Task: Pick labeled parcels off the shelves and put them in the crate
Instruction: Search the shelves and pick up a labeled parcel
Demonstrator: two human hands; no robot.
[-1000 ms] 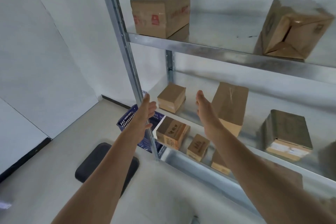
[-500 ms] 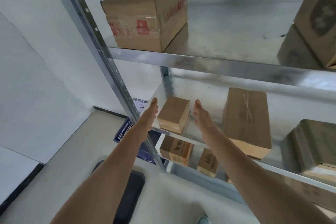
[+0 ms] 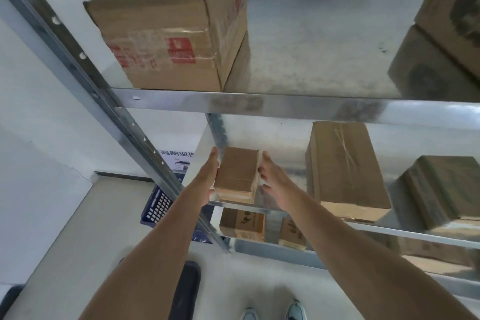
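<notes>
A small brown cardboard parcel (image 3: 237,174) sits at the left end of the middle metal shelf (image 3: 376,228). My left hand (image 3: 207,179) lies flat against its left side, fingers straight. My right hand (image 3: 272,179) is just off its right side, fingers extended, thumb near the box's lower corner; contact there is unclear. The blue plastic crate (image 3: 158,206) stands on the floor to the left, behind the shelf's front post.
A large parcel with red print (image 3: 168,26) sits on the upper shelf, another at the far right (image 3: 452,21). On the middle shelf stand a tall parcel (image 3: 342,163) and a darker one (image 3: 441,189). Smaller boxes (image 3: 242,223) fill the lower shelf. A black mat (image 3: 185,291) lies on the floor.
Both hands have reached forward and closed in on the small parcel, from apart in the air to flanking it. The view has moved closer to the shelves.
</notes>
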